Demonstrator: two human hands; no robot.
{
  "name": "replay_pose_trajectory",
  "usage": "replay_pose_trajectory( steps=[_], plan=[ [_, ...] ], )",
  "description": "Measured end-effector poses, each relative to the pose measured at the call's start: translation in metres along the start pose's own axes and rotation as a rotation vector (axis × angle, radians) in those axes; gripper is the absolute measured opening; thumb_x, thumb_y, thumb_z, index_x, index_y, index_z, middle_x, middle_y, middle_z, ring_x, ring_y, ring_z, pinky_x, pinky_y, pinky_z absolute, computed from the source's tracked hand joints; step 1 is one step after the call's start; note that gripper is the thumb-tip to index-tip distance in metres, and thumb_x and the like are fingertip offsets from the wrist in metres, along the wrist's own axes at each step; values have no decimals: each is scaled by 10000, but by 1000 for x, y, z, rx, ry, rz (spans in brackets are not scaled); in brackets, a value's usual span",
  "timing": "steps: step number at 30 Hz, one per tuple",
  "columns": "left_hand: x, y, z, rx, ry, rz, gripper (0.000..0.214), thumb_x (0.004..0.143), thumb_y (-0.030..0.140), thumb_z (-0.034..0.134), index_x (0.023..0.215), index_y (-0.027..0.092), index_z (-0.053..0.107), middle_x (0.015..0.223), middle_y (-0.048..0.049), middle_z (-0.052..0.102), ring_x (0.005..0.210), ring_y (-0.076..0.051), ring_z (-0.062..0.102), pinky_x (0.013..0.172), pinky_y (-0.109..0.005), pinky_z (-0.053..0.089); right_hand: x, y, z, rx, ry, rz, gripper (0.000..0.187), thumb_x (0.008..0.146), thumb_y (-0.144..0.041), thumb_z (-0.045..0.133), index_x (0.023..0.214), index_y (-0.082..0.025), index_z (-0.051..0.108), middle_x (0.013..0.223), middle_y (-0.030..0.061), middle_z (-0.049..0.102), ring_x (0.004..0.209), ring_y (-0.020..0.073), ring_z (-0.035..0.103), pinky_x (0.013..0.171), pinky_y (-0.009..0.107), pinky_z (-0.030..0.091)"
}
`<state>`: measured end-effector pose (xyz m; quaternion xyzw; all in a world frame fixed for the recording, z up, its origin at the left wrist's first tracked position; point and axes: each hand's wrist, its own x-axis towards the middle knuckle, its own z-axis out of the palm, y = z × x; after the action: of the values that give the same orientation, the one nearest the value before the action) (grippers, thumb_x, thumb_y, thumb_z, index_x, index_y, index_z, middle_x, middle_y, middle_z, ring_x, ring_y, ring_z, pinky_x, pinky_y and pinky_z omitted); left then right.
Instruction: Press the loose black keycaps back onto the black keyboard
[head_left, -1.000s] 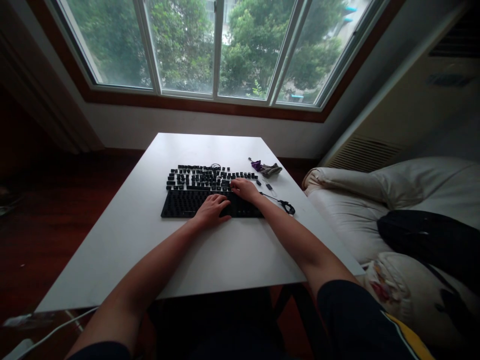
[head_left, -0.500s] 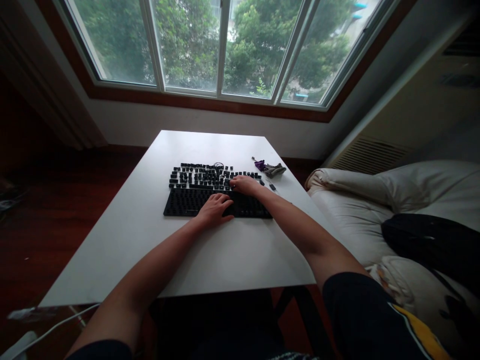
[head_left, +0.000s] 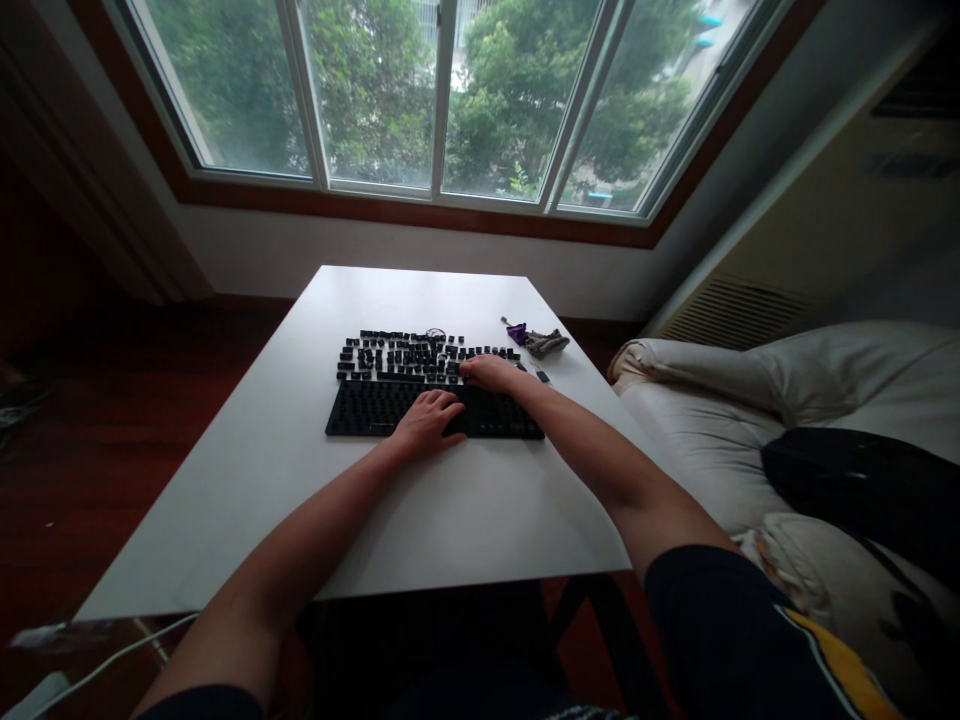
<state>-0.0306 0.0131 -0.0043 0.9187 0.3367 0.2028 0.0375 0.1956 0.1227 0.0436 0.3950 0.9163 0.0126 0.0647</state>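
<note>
A black keyboard [head_left: 367, 408] lies flat across the white table, its left part showing small dark switches without caps. My left hand [head_left: 427, 420] rests on the keyboard's middle, fingers spread and thumb near its front edge. Behind the keyboard, several rows of loose black keycaps [head_left: 405, 355] are spread on the tabletop. My right hand [head_left: 489, 372] reaches over the keyboard's far edge among these keycaps. Its fingers are bent together at a black keycap [head_left: 453, 368]; whether it is gripped is too small to be certain.
On the white table [head_left: 262, 500], a grey cloth [head_left: 546, 343] and a purple thing [head_left: 517, 334] lie right of the keycaps. A thin looped wire tool [head_left: 436, 334] sits behind them. A sofa [head_left: 697, 390] with a black bag [head_left: 862, 480] stands at the right.
The view has tipped slightly. Both hands stay at practically the same places on and behind the keyboard; nothing else visibly moves.
</note>
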Motion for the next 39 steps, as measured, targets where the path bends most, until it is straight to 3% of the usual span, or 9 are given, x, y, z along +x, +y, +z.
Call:
replay_pose_trajectory(
  steps=[10, 18, 21, 28, 39],
  plan=[
    [0, 0, -1, 3, -9, -11, 534, 874, 503, 664, 1336, 244, 592, 1366, -108, 562, 1295, -310, 454, 1136, -492, 340, -8, -10, -8, -91, -21, 69, 166, 935, -246, 589, 1033, -188, 709, 1085, 118, 747, 1004, 252, 695, 786, 278, 441],
    [0, 2, -3, -17, -1, -24, 576, 853, 494, 687, 1361, 248, 573, 1363, -109, 568, 1289, -313, 473, 1127, -488, 354, -31, -22, -9, 154, 213, 141, 226, 912, -269, 611, 1094, -186, 717, 953, 63, 740, 842, 190, 656, 732, 259, 399],
    [-1, 0, -6, -27, -2, -40, 669, 803, 478, 735, 1401, 251, 539, 1395, -115, 546, 1291, -319, 475, 1125, -488, 360, -48, -36, -7, 306, 241, 95, 205, 877, -241, 628, 1045, -178, 727, 838, 26, 705, 737, 152, 599, 683, 240, 379],
    [-8, -17, -19, -36, -23, -1, 681, 760, 474, 779, 1378, 286, 562, 1431, -94, 518, 1330, -323, 445, 1173, -502, 308, -78, -65, -1, 475, 208, 1, 145, 834, -210, 651, 960, -180, 717, 821, 2, 686, 701, 129, 573, 658, 225, 376],
    [-12, -25, -14, -65, -28, -24, 632, 775, 518, 761, 1336, 276, 603, 1444, -93, 520, 1314, -316, 469, 1172, -503, 315, -84, -85, 15, 366, 251, -35, 116, 857, -222, 670, 956, -183, 717, 933, 55, 703, 863, 193, 630, 761, 266, 425]
  ],
)
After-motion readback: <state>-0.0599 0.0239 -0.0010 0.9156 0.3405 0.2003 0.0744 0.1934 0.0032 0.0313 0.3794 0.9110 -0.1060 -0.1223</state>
